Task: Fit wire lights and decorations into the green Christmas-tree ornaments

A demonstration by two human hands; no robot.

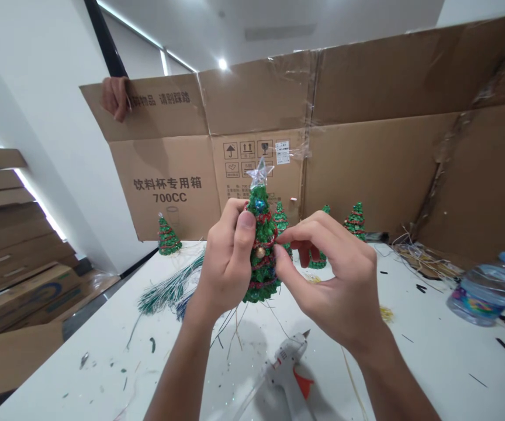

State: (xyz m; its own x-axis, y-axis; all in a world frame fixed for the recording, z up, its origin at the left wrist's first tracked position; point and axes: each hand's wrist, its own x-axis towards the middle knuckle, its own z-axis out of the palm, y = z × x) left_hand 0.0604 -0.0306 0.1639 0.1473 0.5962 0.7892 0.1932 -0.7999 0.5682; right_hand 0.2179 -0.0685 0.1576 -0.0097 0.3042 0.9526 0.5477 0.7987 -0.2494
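A miniature green Christmas tree [262, 280] stands upright in the air above the white table, wound with red garland and hung with a gold ball and a blue ball. A clear star [260, 173] tops it. My left hand [230, 257] is closed around the tree's left side, thumb across its front. At the right side, by the red garland [270, 241], the thumb and forefinger of my right hand [331, 269] form a pinch; whatever lies between the fingertips is too small to make out. Below the tree a white glue gun [285, 365] with an orange trigger lies on the table.
More small trees [169, 235] stand along the back before a cardboard screen [375, 158]. Green wire ties [171, 286] lie at left. At right are a water bottle [489, 289] and tangled wires [423, 263]. Another person's hand [116, 98] grips the screen's top left.
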